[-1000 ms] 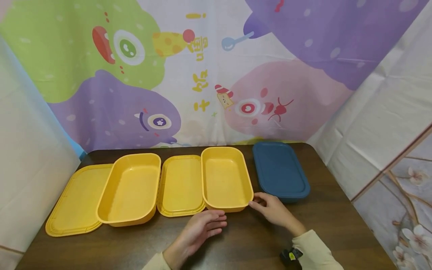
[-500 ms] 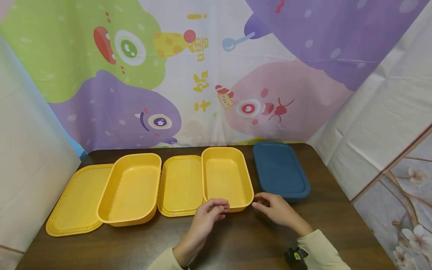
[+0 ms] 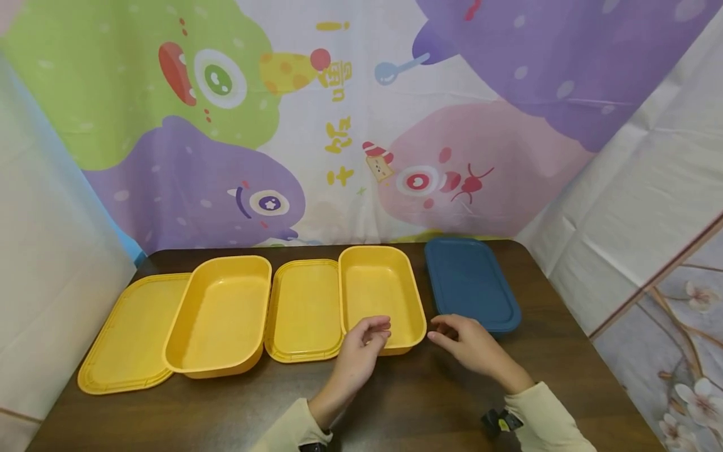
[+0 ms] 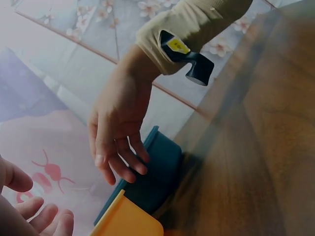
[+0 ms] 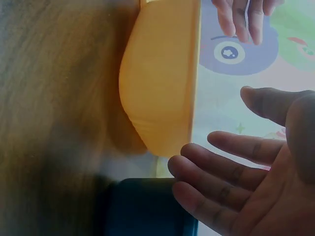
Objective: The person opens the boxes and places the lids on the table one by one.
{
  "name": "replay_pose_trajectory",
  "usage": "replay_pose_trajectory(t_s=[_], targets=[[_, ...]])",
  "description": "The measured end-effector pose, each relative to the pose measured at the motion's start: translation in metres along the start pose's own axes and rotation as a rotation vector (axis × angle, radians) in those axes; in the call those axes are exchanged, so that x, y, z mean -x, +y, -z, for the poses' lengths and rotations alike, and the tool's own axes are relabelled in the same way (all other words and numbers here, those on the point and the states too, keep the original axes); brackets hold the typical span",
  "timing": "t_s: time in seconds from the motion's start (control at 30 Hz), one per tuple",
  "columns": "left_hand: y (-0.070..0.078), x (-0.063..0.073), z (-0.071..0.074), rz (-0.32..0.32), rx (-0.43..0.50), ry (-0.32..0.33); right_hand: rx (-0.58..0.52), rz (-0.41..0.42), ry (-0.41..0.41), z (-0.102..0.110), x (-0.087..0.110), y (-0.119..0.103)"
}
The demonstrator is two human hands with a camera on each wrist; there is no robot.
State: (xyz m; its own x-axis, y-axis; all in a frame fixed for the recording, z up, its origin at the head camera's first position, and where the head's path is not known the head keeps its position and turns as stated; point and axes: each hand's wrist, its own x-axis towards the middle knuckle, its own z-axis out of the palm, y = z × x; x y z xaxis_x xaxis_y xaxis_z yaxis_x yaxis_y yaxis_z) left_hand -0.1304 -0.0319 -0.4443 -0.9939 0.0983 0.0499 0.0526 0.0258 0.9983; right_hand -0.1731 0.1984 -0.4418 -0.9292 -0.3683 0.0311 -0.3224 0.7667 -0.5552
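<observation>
My left hand [image 3: 358, 356] hovers over the near left corner of the smaller yellow box [image 3: 381, 295], its fingers relaxed and holding nothing. To the right of that box, my right hand [image 3: 471, 348] hangs near the closed blue box [image 3: 471, 282], apart from the yellow rim. In the right wrist view, the fingers [image 5: 221, 169] of this hand are spread and grip nothing. A smaller yellow lid [image 3: 305, 307] lies flat, just left of the smaller box. Further left are the larger yellow box [image 3: 220, 314], uncovered, and a larger yellow lid [image 3: 127, 342] partly behind it.
Everything stands in a row on the dark wooden table [image 3: 254, 408]. A printed cartoon curtain [image 3: 350, 207] hangs behind the table's back edge. White panels [image 3: 51, 251] flank the left side, with another at the right.
My left hand has moved up and right, from in front of the smaller yellow box to over its near edge. My right hand has drawn slightly right, away from the box's corner.
</observation>
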Motion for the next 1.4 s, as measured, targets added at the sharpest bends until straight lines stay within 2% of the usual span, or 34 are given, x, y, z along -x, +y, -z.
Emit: replay_pose_trajectory(t_s=[0.17,0.3,0.43,0.8,0.97,1.2,1.4], targets=[[0.002,-0.005,-0.005,-0.041,-0.06,0.018,0.002,0.006,0.017,0.007,0.001,-0.001],[0.003,-0.011,-0.011,-0.064,-0.105,-0.002,-0.001,0.004,0.031,0.012,0.001,0.0],[0.003,-0.017,-0.018,-0.057,-0.122,-0.027,0.025,0.016,0.059,0.017,0.0,0.002],[0.003,-0.031,-0.035,-0.046,-0.176,-0.044,0.064,0.015,0.085,0.033,-0.001,0.007],[0.005,-0.038,-0.043,-0.022,-0.22,-0.08,0.091,-0.004,0.103,0.043,-0.003,0.014],[0.002,-0.051,-0.052,-0.011,-0.254,-0.052,0.105,-0.037,0.141,0.053,-0.007,0.029],[0.003,-0.057,-0.063,-0.014,-0.247,-0.075,0.112,-0.081,0.155,0.062,-0.005,0.039]])
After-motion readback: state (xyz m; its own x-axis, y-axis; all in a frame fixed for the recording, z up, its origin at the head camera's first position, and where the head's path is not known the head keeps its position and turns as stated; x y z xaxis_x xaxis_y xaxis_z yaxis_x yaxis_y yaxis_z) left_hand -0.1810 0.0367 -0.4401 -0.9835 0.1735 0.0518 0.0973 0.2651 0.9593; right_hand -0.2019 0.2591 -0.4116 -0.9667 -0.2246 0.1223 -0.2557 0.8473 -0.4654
